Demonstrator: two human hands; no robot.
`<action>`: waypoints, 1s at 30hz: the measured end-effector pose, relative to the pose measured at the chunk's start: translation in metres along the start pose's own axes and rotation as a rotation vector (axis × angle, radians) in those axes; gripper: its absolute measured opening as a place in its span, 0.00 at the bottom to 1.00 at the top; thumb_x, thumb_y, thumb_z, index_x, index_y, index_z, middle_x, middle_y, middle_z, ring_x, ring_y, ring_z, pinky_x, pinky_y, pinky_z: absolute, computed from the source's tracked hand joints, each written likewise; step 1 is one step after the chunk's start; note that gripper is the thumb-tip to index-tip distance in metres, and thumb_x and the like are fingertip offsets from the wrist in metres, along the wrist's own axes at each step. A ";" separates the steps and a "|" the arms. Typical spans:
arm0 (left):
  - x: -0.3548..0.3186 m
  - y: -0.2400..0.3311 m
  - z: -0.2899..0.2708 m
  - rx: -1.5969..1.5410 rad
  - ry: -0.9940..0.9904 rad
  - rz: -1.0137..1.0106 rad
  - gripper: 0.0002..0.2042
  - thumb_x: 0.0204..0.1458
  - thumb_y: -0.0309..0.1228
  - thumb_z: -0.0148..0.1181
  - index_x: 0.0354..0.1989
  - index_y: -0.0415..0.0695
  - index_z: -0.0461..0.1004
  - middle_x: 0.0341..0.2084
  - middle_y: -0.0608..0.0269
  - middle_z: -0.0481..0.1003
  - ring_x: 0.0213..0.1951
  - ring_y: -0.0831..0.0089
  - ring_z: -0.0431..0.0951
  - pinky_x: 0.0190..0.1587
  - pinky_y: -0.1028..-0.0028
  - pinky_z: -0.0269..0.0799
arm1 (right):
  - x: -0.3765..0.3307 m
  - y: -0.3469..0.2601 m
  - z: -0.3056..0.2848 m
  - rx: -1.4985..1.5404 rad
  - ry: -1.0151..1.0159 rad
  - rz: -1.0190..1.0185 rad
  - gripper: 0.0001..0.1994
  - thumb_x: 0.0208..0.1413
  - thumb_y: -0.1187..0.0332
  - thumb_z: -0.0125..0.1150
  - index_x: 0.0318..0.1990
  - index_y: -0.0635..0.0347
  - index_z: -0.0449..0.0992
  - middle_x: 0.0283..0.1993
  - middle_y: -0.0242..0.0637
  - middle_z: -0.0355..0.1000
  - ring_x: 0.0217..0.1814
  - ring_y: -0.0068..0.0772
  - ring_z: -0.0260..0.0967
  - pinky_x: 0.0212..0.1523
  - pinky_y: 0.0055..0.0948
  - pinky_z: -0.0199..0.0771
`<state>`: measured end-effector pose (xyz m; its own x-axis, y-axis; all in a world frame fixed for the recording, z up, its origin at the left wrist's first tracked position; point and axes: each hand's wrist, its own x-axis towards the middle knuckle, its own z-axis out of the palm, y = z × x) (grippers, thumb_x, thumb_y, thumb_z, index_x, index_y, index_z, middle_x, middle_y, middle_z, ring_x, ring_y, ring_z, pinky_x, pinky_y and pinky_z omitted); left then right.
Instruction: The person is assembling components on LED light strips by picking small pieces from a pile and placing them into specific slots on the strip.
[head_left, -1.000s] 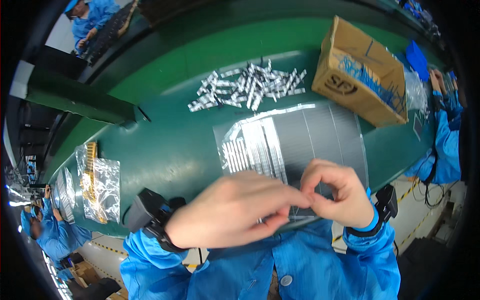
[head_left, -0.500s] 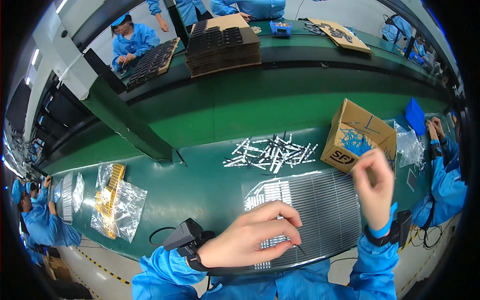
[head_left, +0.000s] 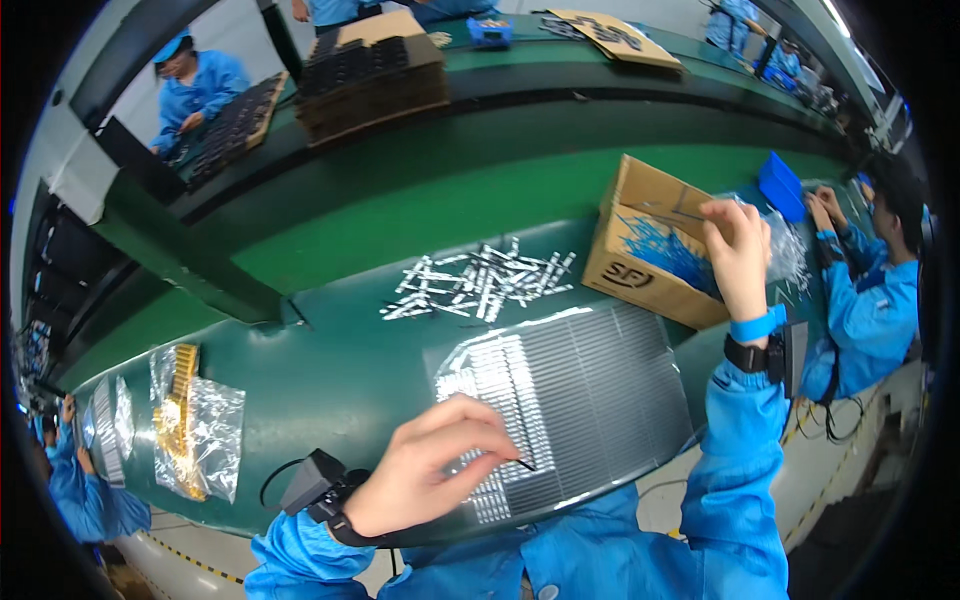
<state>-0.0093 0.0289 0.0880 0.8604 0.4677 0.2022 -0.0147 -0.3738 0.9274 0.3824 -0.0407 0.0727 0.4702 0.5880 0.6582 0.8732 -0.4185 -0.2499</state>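
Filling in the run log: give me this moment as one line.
left hand: pinching thin dark pin over grey slotted tray | right hand: reaching into cardboard box | loose silver parts: piled behind tray

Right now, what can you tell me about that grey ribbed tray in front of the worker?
The grey ribbed tray lies flat on the green bench, near its front edge. It looks like thin moulded plastic with many narrow grooves. Small silvery parts fill the grooves at its left; the rest look bare. The left hand rests on its near left corner.
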 end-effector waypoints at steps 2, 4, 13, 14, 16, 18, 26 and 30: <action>0.000 -0.004 0.001 -0.002 -0.007 0.001 0.11 0.50 0.16 0.64 0.41 0.41 0.81 0.39 0.61 0.74 0.41 0.68 0.77 0.43 0.71 0.74 | 0.003 0.005 -0.005 0.038 0.008 0.016 0.06 0.54 0.71 0.61 0.40 0.52 0.79 0.41 0.36 0.72 0.49 0.45 0.65 0.51 0.39 0.66; 0.002 -0.005 0.002 0.032 -0.019 -0.020 0.11 0.51 0.16 0.64 0.42 0.43 0.81 0.39 0.62 0.74 0.41 0.69 0.77 0.42 0.72 0.74 | 0.004 0.008 -0.011 0.045 0.011 0.020 0.06 0.54 0.72 0.60 0.39 0.53 0.79 0.40 0.35 0.72 0.48 0.44 0.64 0.52 0.39 0.65; -0.008 -0.002 0.012 -0.015 -0.084 -0.190 0.21 0.49 0.16 0.67 0.52 0.45 0.79 0.43 0.61 0.73 0.40 0.72 0.78 0.43 0.73 0.75 | -0.055 -0.083 -0.060 0.502 -0.261 -0.210 0.04 0.50 0.76 0.63 0.31 0.58 0.75 0.38 0.36 0.71 0.46 0.41 0.66 0.50 0.37 0.63; -0.009 -0.004 0.012 -0.037 -0.094 -0.217 0.23 0.48 0.16 0.67 0.55 0.45 0.77 0.44 0.61 0.72 0.40 0.73 0.78 0.44 0.74 0.75 | -0.069 -0.096 -0.063 0.574 -0.369 -0.227 0.04 0.49 0.74 0.66 0.30 0.56 0.75 0.37 0.35 0.71 0.46 0.41 0.66 0.51 0.38 0.63; -0.010 -0.009 0.014 -0.039 -0.117 -0.238 0.27 0.47 0.16 0.68 0.59 0.44 0.74 0.46 0.60 0.72 0.39 0.75 0.79 0.44 0.74 0.75 | -0.093 -0.113 -0.069 0.670 -0.600 -0.250 0.05 0.48 0.70 0.68 0.32 0.54 0.77 0.37 0.34 0.70 0.45 0.42 0.65 0.51 0.39 0.61; -0.011 -0.011 0.015 -0.013 -0.122 -0.249 0.27 0.45 0.17 0.69 0.58 0.43 0.73 0.48 0.57 0.72 0.37 0.76 0.80 0.43 0.74 0.75 | -0.113 -0.124 -0.071 0.728 -0.747 -0.205 0.05 0.48 0.69 0.68 0.32 0.53 0.77 0.37 0.34 0.69 0.45 0.42 0.65 0.51 0.38 0.60; -0.019 -0.024 0.021 0.019 -0.159 -0.240 0.24 0.45 0.14 0.68 0.52 0.42 0.73 0.50 0.55 0.70 0.34 0.76 0.80 0.40 0.75 0.76 | -0.160 -0.126 -0.062 0.762 -0.799 -0.140 0.08 0.44 0.70 0.70 0.32 0.53 0.77 0.37 0.33 0.67 0.43 0.39 0.64 0.47 0.36 0.57; -0.023 -0.027 0.026 -0.005 -0.184 -0.265 0.23 0.44 0.12 0.66 0.51 0.41 0.72 0.50 0.54 0.69 0.35 0.74 0.81 0.39 0.75 0.78 | -0.166 -0.132 -0.063 0.737 -0.817 -0.023 0.08 0.43 0.70 0.71 0.32 0.53 0.78 0.37 0.33 0.66 0.41 0.38 0.62 0.46 0.35 0.57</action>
<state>-0.0152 0.0073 0.0505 0.9123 0.3955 -0.1066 0.2202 -0.2543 0.9417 0.1810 -0.1264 0.0410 0.1594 0.9849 0.0678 0.6176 -0.0459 -0.7852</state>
